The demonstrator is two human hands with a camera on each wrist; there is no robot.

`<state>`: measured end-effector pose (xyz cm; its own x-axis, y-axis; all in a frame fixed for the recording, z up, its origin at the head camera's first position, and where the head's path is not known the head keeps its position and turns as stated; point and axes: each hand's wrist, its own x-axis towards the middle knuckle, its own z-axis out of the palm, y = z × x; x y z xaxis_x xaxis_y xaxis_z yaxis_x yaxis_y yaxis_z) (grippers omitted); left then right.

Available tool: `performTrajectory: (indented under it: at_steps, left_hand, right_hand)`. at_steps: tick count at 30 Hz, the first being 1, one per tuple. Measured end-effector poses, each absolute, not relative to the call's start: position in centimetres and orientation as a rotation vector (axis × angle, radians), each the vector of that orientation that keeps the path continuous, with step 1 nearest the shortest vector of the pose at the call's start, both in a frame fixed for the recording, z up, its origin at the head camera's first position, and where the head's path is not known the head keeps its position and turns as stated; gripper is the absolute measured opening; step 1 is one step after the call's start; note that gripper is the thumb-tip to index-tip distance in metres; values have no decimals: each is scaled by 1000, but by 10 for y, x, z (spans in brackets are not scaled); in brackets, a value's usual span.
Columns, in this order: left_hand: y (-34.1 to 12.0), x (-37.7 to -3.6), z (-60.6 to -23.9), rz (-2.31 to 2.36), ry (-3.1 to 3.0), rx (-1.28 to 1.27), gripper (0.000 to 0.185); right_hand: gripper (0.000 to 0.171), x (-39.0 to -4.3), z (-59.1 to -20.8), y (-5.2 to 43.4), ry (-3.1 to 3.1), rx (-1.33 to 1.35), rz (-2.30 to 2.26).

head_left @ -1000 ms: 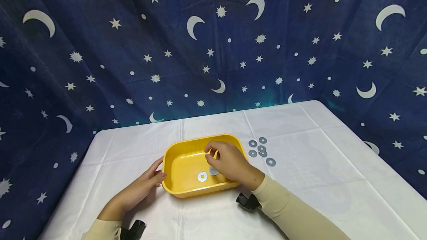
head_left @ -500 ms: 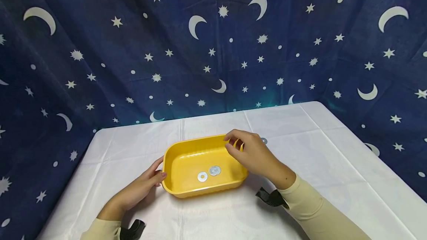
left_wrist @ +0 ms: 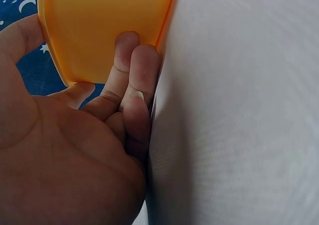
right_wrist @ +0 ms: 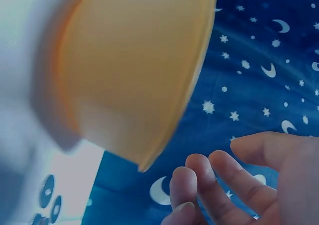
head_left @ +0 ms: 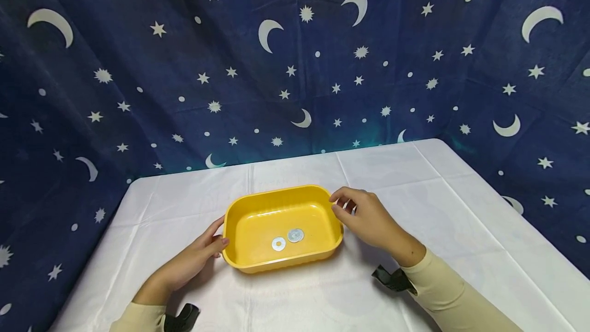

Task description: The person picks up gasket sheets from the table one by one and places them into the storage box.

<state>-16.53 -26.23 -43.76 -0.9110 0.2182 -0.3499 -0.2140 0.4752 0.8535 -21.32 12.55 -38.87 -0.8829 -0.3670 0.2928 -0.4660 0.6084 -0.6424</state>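
Note:
A yellow tray [head_left: 262, 265] with rounded corners stands on the white cloth. My left hand [head_left: 193, 260] holds its left end, thumb at the rim and other fingers against the outer wall, as the left wrist view shows on the tray's side [left_wrist: 89, 30]. Inside lie a flat metal washer [head_left: 278, 244] and, to its right, a small overlapping pile of washers [head_left: 295, 235]. My right hand [head_left: 369, 219] hovers at the tray's right end with loosely bent fingers and nothing between them. In the right wrist view, several dark washers [right_wrist: 47, 191] lie on the cloth beyond the tray.
White cloth [head_left: 461, 240] covers the table. A dark blue curtain [head_left: 295, 65] with moons and stars hangs behind and along both sides. In the head view, my right hand hides the loose washers to the right of the tray.
My right hand has moved from over the tray's inside, rightward past its right rim, uncovering the washers in it. My left hand keeps its hold on the tray.

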Motion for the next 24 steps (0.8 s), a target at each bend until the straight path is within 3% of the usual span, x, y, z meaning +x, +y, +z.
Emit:
performTrajectory:
  at_steps: [24]
  left_hand:
    - [-263, -165, -437, 1416, 2315, 5, 68]
  right_hand:
    - [13, -232, -402, 147, -2852, 594, 1083]
